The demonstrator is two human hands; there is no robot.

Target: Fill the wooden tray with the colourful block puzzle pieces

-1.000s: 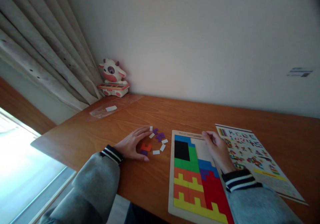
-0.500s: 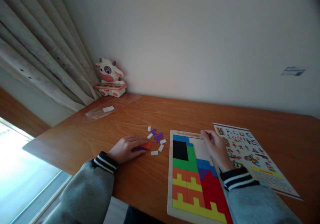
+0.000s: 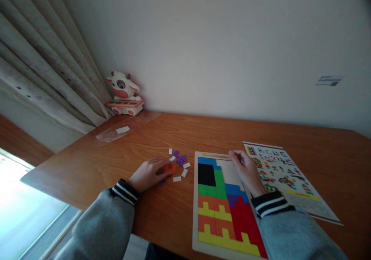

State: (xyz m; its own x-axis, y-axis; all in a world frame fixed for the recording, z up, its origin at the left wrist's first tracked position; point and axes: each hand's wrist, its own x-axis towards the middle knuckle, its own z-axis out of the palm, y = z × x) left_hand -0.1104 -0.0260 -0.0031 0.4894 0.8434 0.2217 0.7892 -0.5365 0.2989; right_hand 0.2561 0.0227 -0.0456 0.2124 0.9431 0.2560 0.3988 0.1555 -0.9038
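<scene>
My left hand (image 3: 150,173) rests on the table with thumb and fingers closed around an orange puzzle piece (image 3: 171,169). A bit of a purple piece (image 3: 163,181) shows under that thumb. Just beyond lie purple puzzle pieces (image 3: 180,160) and several small white rectangles (image 3: 177,179). My right hand (image 3: 246,171) is over the upper right of the wooden puzzle board (image 3: 195,213), its thumb and fingers pinched together by the top edge. Whatever they may hold is hidden. Coloured blocks (image 3: 216,209) fill much of the board; a pale bare area (image 3: 230,173) shows near the top.
A printed pattern sheet (image 3: 292,182) lies right of the board, partly behind my right forearm. At the back left corner stands a toy cow with a keyboard (image 3: 124,93), with a clear plastic bag (image 3: 108,136) in front. A curtain (image 3: 49,59) hangs at left.
The orange piece shows more fully now at my left fingertips, while the purple piece has slipped lower under the thumb. My right hand keeps its pinch by the board's top. The view has shifted slightly.
</scene>
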